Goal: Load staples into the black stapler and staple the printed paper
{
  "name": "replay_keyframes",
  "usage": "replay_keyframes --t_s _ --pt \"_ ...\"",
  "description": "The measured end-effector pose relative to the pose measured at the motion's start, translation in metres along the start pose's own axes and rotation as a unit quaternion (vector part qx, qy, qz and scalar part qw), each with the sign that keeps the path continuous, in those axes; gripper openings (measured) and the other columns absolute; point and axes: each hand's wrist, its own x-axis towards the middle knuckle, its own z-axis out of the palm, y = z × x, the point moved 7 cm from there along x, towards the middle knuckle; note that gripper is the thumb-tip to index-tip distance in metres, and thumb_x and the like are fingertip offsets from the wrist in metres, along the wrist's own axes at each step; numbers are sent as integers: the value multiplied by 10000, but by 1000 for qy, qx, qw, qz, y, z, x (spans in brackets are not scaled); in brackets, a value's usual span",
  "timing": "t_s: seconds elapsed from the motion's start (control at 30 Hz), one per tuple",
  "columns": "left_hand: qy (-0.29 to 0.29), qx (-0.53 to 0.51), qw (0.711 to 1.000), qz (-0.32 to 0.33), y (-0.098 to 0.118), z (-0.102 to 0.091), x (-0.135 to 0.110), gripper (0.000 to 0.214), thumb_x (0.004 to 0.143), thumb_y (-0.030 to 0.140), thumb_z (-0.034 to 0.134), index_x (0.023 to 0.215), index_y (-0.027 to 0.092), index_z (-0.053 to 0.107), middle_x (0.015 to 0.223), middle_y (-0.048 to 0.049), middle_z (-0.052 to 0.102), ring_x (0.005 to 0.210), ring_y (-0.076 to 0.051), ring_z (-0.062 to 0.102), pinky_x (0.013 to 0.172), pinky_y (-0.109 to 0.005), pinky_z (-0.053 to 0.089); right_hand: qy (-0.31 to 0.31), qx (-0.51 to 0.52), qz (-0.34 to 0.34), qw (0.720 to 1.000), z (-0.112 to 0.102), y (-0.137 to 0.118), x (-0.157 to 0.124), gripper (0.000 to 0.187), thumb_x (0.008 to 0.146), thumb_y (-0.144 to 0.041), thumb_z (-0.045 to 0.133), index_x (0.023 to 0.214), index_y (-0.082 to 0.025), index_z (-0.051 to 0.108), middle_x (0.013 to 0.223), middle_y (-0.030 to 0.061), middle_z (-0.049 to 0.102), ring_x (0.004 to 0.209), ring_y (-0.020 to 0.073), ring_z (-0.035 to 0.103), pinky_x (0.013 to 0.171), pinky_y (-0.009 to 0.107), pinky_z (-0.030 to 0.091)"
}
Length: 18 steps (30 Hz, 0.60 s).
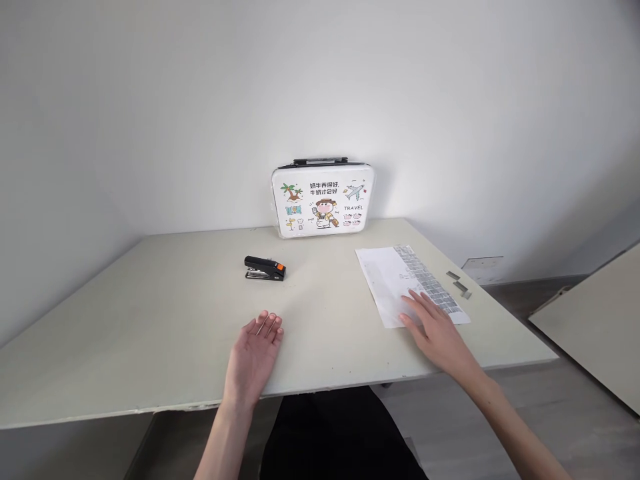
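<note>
Palm up near the table's front edge, my left hand (255,357) holds nothing, its fingers loosely curved and slightly apart. Beyond its fingertips lies a black stapler (265,269) with an orange patch on its right end. My right hand (434,328) is palm down with fingers spread, over the lower right part of some white paper (380,280). Whether the fingertips touch the paper, I cannot tell. A band of grey printed blocks runs down the paper's right side. Several small grey staple strips (460,286) lie to the right of the paper.
A white case (325,203) with cartoon prints and a black handle stands upright at the table's back, close to the wall. The pale table (165,320) has its front edge just before my legs. A white panel (600,320) stands off to the right.
</note>
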Motion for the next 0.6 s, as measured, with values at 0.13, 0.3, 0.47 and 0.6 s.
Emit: replay_keyframes --t_s 0.13,0.3,0.47,0.6 --pt "7 42 999 16 -1 -1 0 205 984 143 508 955 137 710 1182 -161 717 1158 -257 700 944 -333 593 -35 -61 2 998 17 14 -13 590 1070 -529 293 1563 -252 462 1676 36 347 1560 299 278 1255 564 285" --pt "18 128 991 36 1 8 23 215 976 88 540 1146 118 667 1378 -206 646 1258 -294 664 1101 -404 530 -29 -72 -23 997 22 -8 -27 594 1072 -537 298 1579 -268 448 1674 21 339 1555 295 292 1250 558 305" --pt "63 111 991 37 15 13 71 218 978 60 507 1167 77 615 1375 -285 623 1253 -297 669 1120 -425 510 -22 -66 -56 996 23 -44 -39 570 1076 -521 324 1568 -272 472 1656 25 376 1540 304 330 1237 557 337" --pt "84 124 986 69 28 12 103 174 986 70 500 1113 108 613 1341 -256 654 1254 -272 670 1109 -377 522 -37 -73 -74 994 25 -75 -51 562 1081 -526 341 1555 -265 493 1648 17 392 1534 297 345 1220 522 376"
